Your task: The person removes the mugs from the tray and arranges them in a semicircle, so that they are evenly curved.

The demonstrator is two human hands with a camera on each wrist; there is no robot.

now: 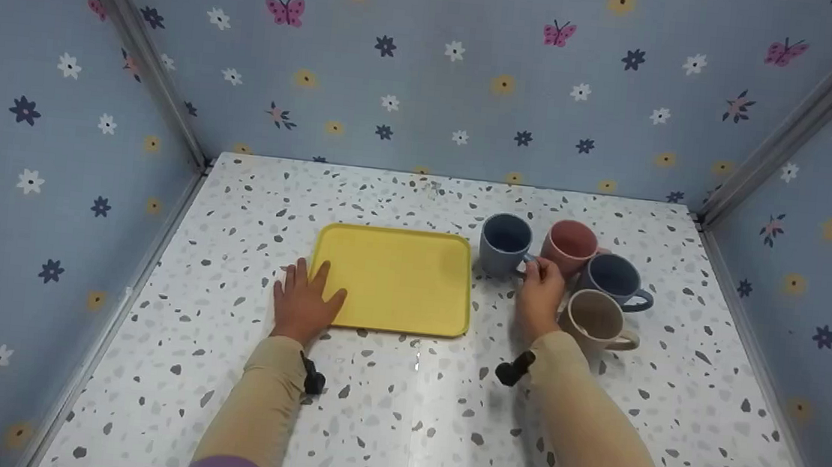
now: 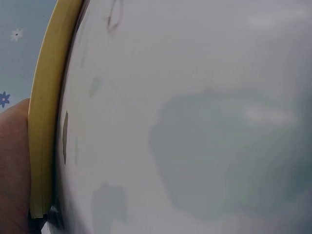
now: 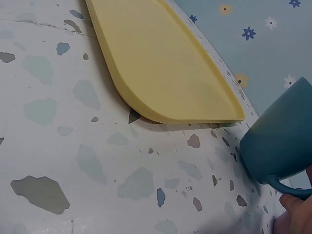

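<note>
My left hand (image 1: 306,305) rests with spread, straight fingers over the lower left corner of a yellow rectangular tray (image 1: 397,281); the thumb lies on the tray's surface. In the left wrist view, part of that hand sits against the tray's side (image 2: 46,112). To the right of the tray, my right hand (image 1: 540,297) pinches the handle of a blue mug (image 1: 500,260), whose opening faces up. The right wrist view shows the fingers (image 3: 295,209) at the mug's handle (image 3: 287,190).
Right of my right hand stand a pink mug (image 1: 564,258), a dark blue mug (image 1: 611,281) and a beige mug (image 1: 592,324), close together. The speckled white table (image 1: 400,413) is walled by blue flowered panels (image 1: 430,69) at the back and sides.
</note>
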